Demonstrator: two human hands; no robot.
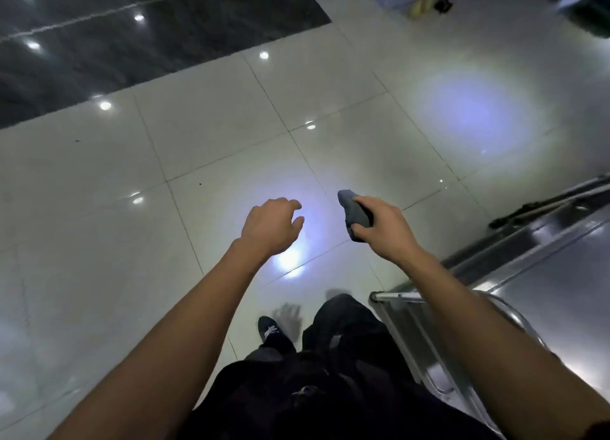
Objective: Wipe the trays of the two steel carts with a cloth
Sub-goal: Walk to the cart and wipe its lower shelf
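Observation:
My right hand (pixel 384 226) grips a folded grey cloth (pixel 355 213) and holds it out over the tiled floor. My left hand (pixel 272 225) hangs beside it with loosely curled fingers and holds nothing. A steel cart (pixel 558 274) stands at the lower right, its flat shiny tray under my right forearm. Both hands are left of the cart and above the floor, not touching it.
Glossy white floor tiles (pixel 198 162) spread ahead, with a dark marble strip (pixel 132 37) at the upper left. My dark trousers and shoe (pixel 269 330) are at the bottom. A long-handled tool (pixel 544 208) lies beyond the cart. Bags and clutter (pixel 425 5) sit at the top right.

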